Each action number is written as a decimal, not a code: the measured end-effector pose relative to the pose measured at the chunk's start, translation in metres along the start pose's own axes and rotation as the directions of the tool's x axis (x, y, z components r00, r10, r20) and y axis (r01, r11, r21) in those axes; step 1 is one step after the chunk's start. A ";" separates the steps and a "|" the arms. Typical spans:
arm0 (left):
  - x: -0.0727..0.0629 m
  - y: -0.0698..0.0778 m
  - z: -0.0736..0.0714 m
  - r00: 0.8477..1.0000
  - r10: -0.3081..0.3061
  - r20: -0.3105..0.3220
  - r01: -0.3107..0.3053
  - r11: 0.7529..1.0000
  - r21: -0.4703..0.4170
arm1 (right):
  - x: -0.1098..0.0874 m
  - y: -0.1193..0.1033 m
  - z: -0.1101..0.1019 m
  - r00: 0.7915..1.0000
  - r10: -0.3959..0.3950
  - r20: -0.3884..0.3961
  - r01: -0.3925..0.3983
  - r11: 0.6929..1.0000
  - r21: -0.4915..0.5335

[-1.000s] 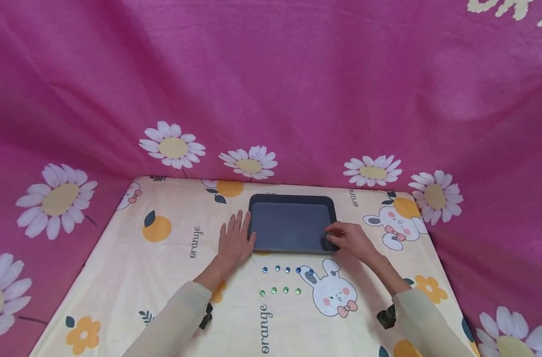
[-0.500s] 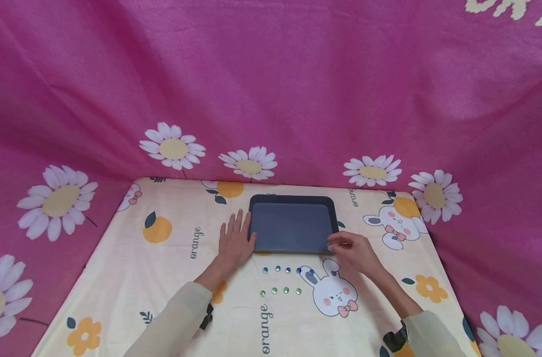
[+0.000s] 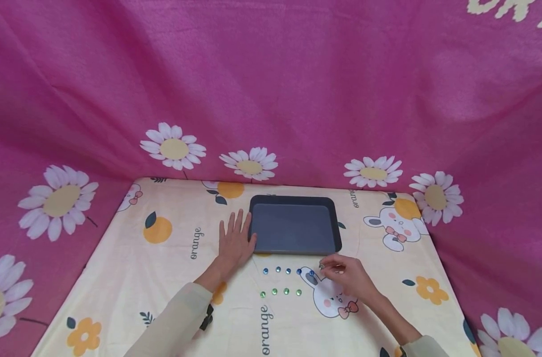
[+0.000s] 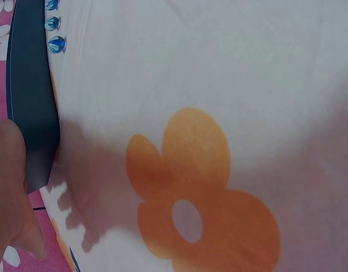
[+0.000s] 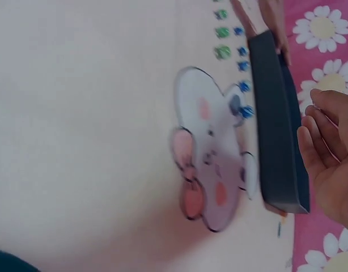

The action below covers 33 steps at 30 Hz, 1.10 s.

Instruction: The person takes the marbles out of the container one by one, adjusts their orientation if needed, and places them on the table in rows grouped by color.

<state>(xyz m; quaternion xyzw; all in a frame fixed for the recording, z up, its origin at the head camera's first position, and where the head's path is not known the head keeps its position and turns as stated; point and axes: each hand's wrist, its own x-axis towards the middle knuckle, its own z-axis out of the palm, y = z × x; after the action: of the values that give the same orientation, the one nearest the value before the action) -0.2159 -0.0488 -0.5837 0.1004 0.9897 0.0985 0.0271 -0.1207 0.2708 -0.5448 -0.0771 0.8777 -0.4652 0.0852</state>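
Note:
My left hand point(image 3: 236, 244) lies with straight fingers against the left side of a dark grey rectangular tray point(image 3: 293, 252). In the head view my right hand point(image 3: 348, 275) is just in front of the tray's right corner, over the printed rabbit. Its thumb and forefinger pinch a small greenish marble point(image 3: 322, 267), partly hidden by the fingertips. Beside those fingertips ends a row of several blue marbles point(image 3: 288, 271). Nearer to me runs a row of several green marbles point(image 3: 286, 291). The left wrist view shows clear glass with blue swirls in a marble point(image 4: 57, 45).
A cream tablecloth point(image 3: 172, 277) printed with oranges, flowers and rabbits covers the table. Pink cloth point(image 3: 271, 89) with daisies hangs behind and at both sides. The tray has a raised rim.
My right hand has left the tray's right front corner and come nearer to me, to the end of the blue row. My left hand and both rows have stayed put.

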 end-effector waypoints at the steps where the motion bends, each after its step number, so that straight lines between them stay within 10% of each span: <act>1: 0.000 0.000 0.000 1.000 0.000 0.001 0.000 1.000 0.007 | -0.002 0.001 0.003 1.000 0.004 0.003 -0.004 1.000 -0.001; 33: 0.002 0.001 0.000 1.000 -0.016 0.022 0.015 0.999 0.039 | -0.026 0.021 0.052 0.998 -0.031 0.048 0.038 0.989 -0.146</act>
<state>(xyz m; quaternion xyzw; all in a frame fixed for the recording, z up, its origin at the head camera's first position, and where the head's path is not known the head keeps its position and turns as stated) -0.2173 -0.0475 -0.5840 0.0943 0.9918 0.0782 0.0372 -0.0848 0.2462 -0.5894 -0.1089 0.9060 -0.3988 0.0913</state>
